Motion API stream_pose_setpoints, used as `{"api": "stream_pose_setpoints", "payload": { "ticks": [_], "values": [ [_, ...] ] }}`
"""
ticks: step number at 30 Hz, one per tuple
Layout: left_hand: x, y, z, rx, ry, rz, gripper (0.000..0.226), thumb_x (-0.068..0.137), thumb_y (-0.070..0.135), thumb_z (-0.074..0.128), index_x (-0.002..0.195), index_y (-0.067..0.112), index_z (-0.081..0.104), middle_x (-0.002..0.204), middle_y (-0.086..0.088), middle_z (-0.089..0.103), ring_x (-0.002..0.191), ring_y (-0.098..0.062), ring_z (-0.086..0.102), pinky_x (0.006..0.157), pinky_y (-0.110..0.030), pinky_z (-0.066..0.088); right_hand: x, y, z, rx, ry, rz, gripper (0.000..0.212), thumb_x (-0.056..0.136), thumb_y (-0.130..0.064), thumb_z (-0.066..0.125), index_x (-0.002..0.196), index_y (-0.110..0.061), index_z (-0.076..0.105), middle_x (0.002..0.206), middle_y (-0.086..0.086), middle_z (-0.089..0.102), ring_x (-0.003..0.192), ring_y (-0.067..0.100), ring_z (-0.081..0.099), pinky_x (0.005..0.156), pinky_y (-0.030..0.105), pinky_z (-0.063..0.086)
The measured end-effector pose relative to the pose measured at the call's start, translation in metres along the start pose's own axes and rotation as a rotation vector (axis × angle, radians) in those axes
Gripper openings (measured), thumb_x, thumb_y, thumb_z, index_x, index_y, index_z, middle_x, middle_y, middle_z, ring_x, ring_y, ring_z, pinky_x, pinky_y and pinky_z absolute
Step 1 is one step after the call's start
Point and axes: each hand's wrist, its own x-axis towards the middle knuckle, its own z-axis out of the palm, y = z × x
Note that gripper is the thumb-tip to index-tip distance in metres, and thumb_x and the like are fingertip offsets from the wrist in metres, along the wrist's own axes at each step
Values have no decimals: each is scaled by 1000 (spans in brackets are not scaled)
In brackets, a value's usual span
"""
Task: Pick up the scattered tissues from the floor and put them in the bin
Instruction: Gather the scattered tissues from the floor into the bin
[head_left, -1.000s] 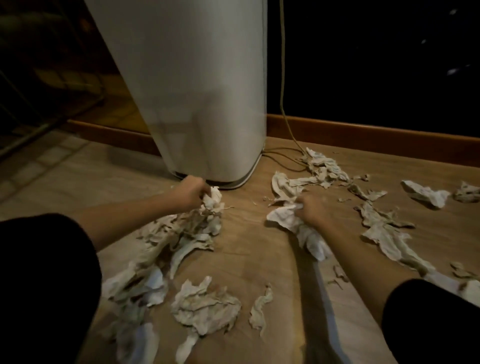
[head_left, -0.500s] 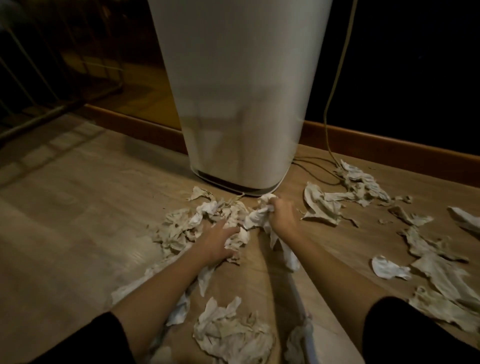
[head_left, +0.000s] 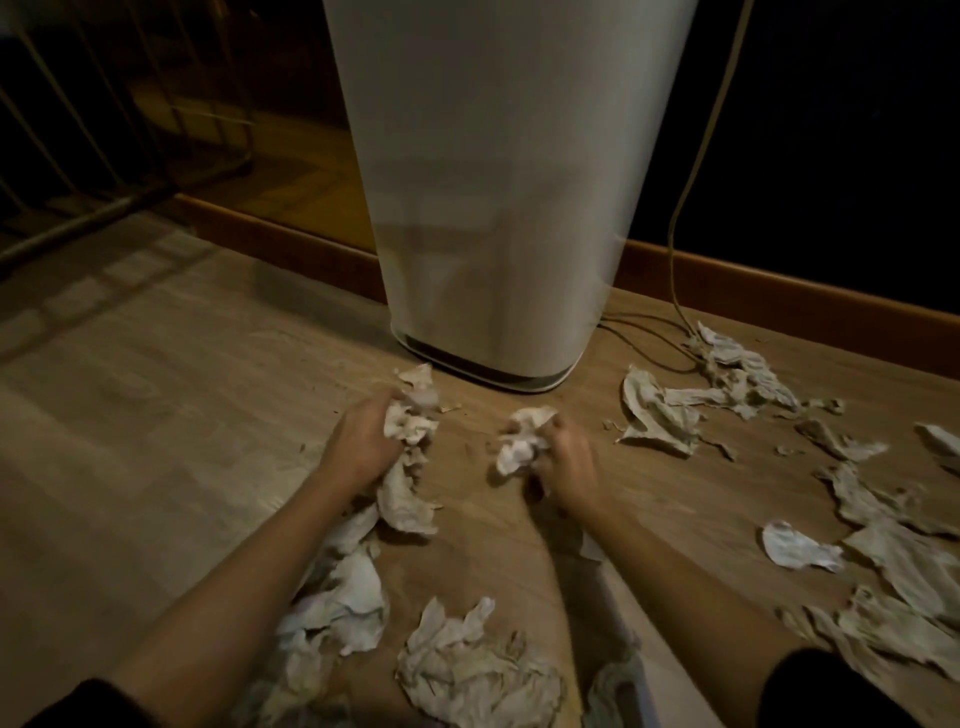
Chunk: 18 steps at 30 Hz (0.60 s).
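Observation:
A tall white bin (head_left: 498, 208) stands on the wooden floor against the dark wall; its top is out of view. Crumpled white tissues lie all around. My left hand (head_left: 363, 441) is shut on a bunch of tissues (head_left: 405, 467) that trails down to the floor. My right hand (head_left: 566, 462) is shut on a crumpled wad of tissue (head_left: 522, 441). Both hands are just in front of the bin's base. More tissues lie below my arms (head_left: 467, 670) and to the right (head_left: 660, 410).
A thin cable (head_left: 696, 171) hangs down the wall right of the bin and loops on the floor among tissues (head_left: 737, 364). A wooden skirting board (head_left: 779, 291) runs along the wall. A metal railing (head_left: 104, 135) stands at the far left.
The view has shifted, so the bin sits more centred. My two hands, close together half a second ago, have drawn apart, each gripping its own bunch of tissue.

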Motion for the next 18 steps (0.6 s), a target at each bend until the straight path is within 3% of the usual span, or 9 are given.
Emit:
{"api": "stream_pose_setpoints", "payload": {
  "ticks": [3,5,7,9,12,14,18],
  "values": [
    [9,-30,5,291,-283,-196,85,75,36,69,144,24,21,144,-17,41,132,-38,36,109,-45,32,15,23,-10,-143,23,166,28,89,-13,54,117,-8,56,130,19,43,111,35,48,85,34,41],
    [9,-46,15,445,-435,-271,95,76,45,67,148,26,8,155,-20,16,142,-41,12,116,-49,18,9,29,-2,-282,-34,271,33,94,-26,47,126,-19,49,137,17,39,122,35,38,98,42,39],
    [4,-53,24,502,-495,-273,96,77,50,65,148,22,7,155,-23,10,143,-41,5,115,-48,14,-6,22,12,-302,10,324,35,94,-21,47,129,-19,45,137,16,40,125,33,34,102,43,35],
    [-3,-51,26,469,-418,-199,81,79,44,65,143,13,26,148,-24,31,138,-40,26,110,-45,26,-20,9,25,-231,65,293,42,87,-4,53,127,-11,47,133,16,44,122,33,36,100,40,37],
    [-22,-48,20,309,-276,-35,31,82,22,61,105,1,59,112,-25,63,107,-38,58,87,-37,45,-36,-17,37,-73,-5,173,27,79,2,57,105,-3,60,115,19,54,110,34,48,82,33,41],
    [-35,-45,12,208,-238,0,18,80,14,63,86,-2,65,95,-26,67,91,-36,63,72,-31,44,-42,-39,35,4,-90,97,12,79,1,58,89,-1,64,103,18,58,100,33,54,71,26,33],
    [-49,-43,-24,116,-88,9,8,75,12,67,77,4,67,83,-17,68,79,-27,64,63,-23,37,-76,-79,30,61,-150,-135,17,85,-14,60,98,-6,66,103,11,54,98,25,49,73,26,34]
  ]
}}
